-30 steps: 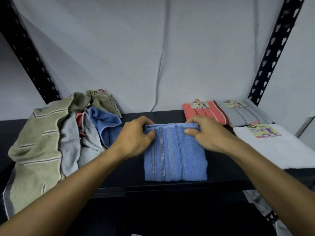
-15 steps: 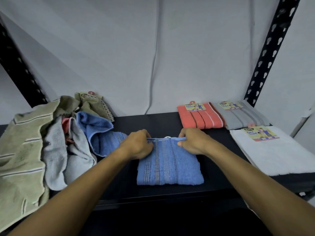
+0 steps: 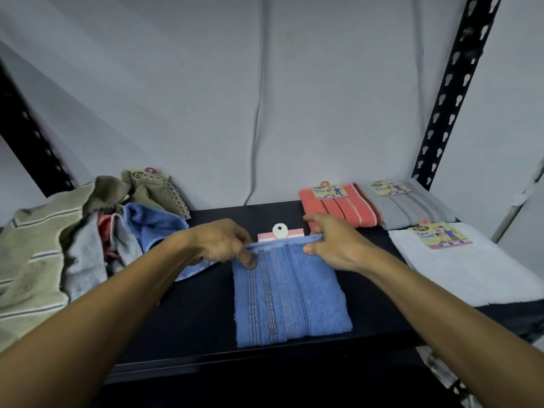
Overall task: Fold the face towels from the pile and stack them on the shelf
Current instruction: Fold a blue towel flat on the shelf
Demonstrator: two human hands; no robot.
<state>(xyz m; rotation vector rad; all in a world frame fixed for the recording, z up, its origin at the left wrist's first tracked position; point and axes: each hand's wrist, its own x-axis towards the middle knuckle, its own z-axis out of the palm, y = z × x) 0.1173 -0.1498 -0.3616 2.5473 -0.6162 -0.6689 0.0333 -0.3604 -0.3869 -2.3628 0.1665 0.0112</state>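
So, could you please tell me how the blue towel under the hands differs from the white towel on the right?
The blue towel has stitched stripes; the white towel looks plain. Both hands pinch the blue one's far edge; the white lies untouched. The white's label faces up; the blue's pokes out behind. Both lie folded on the shelf.

"ENE Face Towel" label (image 3: 439, 235) on white towel (image 3: 471, 272).

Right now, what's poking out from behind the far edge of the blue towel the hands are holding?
A pink and white card tag with a white round hanger tab shows past the blue towel. Left hand and right hand pinch that edge. The rest of the tag is covered.
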